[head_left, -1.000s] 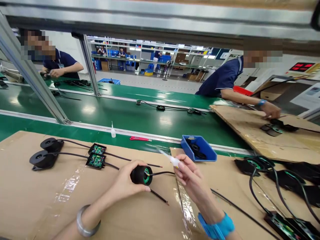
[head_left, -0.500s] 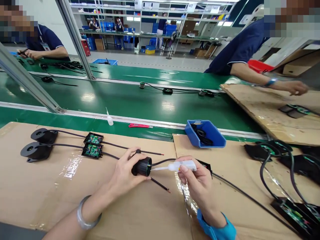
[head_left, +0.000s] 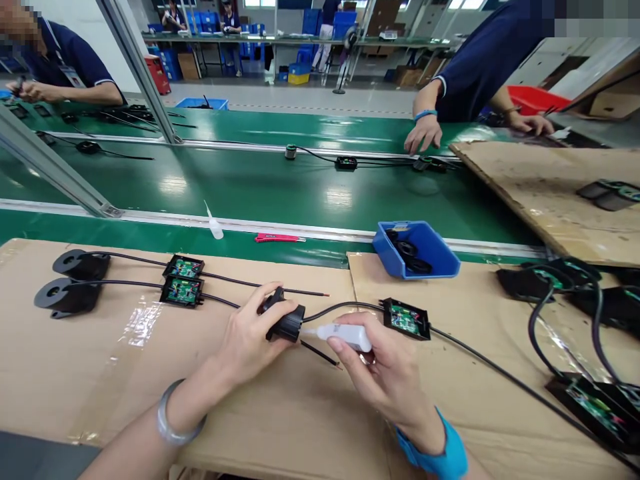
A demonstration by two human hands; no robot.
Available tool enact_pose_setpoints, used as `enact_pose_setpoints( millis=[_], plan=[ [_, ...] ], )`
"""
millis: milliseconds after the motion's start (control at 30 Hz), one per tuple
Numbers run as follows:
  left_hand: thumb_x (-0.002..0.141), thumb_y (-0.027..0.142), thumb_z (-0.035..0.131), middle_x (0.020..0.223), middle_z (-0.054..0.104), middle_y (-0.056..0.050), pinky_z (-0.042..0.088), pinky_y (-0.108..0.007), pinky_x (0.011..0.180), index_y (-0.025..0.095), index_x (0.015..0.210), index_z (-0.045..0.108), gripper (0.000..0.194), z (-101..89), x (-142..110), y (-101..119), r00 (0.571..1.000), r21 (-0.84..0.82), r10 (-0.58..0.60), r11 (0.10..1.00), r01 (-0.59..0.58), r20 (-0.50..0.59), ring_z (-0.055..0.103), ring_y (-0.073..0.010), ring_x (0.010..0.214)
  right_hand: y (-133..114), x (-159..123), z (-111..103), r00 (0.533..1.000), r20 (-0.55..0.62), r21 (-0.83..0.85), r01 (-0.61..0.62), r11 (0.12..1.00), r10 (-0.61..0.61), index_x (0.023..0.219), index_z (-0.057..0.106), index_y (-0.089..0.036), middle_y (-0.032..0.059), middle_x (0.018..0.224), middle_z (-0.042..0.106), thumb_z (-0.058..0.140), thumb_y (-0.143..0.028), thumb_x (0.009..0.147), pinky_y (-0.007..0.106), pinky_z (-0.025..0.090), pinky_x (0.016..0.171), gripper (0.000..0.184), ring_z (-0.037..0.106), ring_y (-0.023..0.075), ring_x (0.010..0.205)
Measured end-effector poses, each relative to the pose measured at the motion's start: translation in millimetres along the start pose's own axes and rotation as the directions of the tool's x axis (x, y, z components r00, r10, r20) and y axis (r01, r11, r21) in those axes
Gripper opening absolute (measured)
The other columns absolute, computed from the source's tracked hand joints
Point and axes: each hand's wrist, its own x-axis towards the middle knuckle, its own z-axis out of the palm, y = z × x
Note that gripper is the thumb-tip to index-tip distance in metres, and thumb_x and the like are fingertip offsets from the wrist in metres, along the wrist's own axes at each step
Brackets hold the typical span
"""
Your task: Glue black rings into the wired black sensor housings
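Observation:
My left hand [head_left: 257,323] is closed around a black cylindrical housing [head_left: 291,323], tilted with its open end facing right. Between the fingers of my right hand [head_left: 377,357] lies a white glue bottle [head_left: 349,336], its thin nozzle pointing left at the housing's rim; whether the tip is inside cannot be seen. A black cable runs from the housing to a small black box with a green circuit board [head_left: 407,319], resting on the cardboard to the right. The housing's inside is turned out of sight.
On the left lie two finished-looking black housings [head_left: 67,295] wired to circuit-board boxes [head_left: 183,291]. Behind are another white bottle [head_left: 215,228], a red cutter knife [head_left: 279,237] and a blue bin [head_left: 417,250] of black parts. More wired units [head_left: 590,403] crowd the right. A co-worker's hand [head_left: 424,133] reaches over the belt.
My right hand has brought the bottle down and left, its nozzle now at the housing. My left hand has turned the housing's open end away from view. The co-worker's hand left the cardboard.

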Motion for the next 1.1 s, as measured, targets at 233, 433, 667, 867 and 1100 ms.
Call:
enact_pose_setpoints(
  millis=[233,433,667,867,1100],
  plan=[
    [0.077,0.016,0.075,0.128,0.059,-0.018,0.060,-0.037,0.090,0.019,0.112,0.065,0.036,4.0,-0.8,-3.4,0.998,0.022,0.050,0.999,-0.049,-0.042,0.066,-0.0284,0.112,-3.7,2.8,-2.4,0.997,0.006,-0.064,0.078,0.995,-0.078,0.096,0.054,-0.017,0.0014,0.076,0.064,0.052,-0.024,0.098,0.021,0.040,0.049,0.008,0.058,0.0104,0.059],
    [0.082,0.020,0.071,0.128,0.059,-0.017,0.060,-0.038,0.092,0.020,0.113,0.063,0.031,4.0,-0.6,-2.8,0.997,0.024,0.061,0.998,-0.060,-0.040,0.066,-0.0273,0.113,-2.5,3.0,-1.2,0.996,0.007,-0.064,0.090,0.994,-0.090,0.095,0.054,-0.017,0.0007,0.073,0.061,0.052,-0.023,0.098,0.022,0.043,0.052,0.007,0.058,0.0122,0.061],
    [0.082,0.018,0.070,0.130,0.058,-0.018,0.059,-0.039,0.094,0.020,0.115,0.062,0.034,1.7,-0.4,-3.5,0.998,0.026,0.056,0.998,-0.056,-0.003,0.065,-0.0272,0.114,-6.6,1.3,-3.9,0.997,0.026,-0.018,0.080,0.997,-0.079,0.096,0.053,-0.019,0.0002,0.073,0.060,0.052,-0.022,0.097,0.023,0.043,0.051,0.003,0.055,0.0123,0.057],
    [0.083,0.018,0.068,0.130,0.058,-0.017,0.058,-0.039,0.095,0.020,0.115,0.062,0.032,2.7,-0.6,-4.0,0.997,0.037,0.067,0.997,-0.067,-0.021,0.066,-0.0262,0.112,-2.1,-1.7,0.7,0.990,0.003,-0.107,0.138,0.985,-0.138,0.098,0.053,-0.018,0.0023,0.074,0.062,0.052,-0.020,0.097,0.025,0.043,0.052,0.003,0.054,0.0137,0.058],
    [0.082,0.016,0.068,0.132,0.058,-0.017,0.058,-0.037,0.094,0.019,0.114,0.063,0.032,2.1,-0.7,-3.1,1.000,0.008,0.020,1.000,-0.020,-0.004,0.065,-0.0267,0.114,-8.0,0.0,-2.8,0.997,0.008,-0.023,0.080,0.997,-0.080,0.095,0.055,-0.019,0.0009,0.073,0.064,0.053,-0.022,0.096,0.024,0.046,0.051,0.004,0.057,0.0127,0.056]
  ],
)
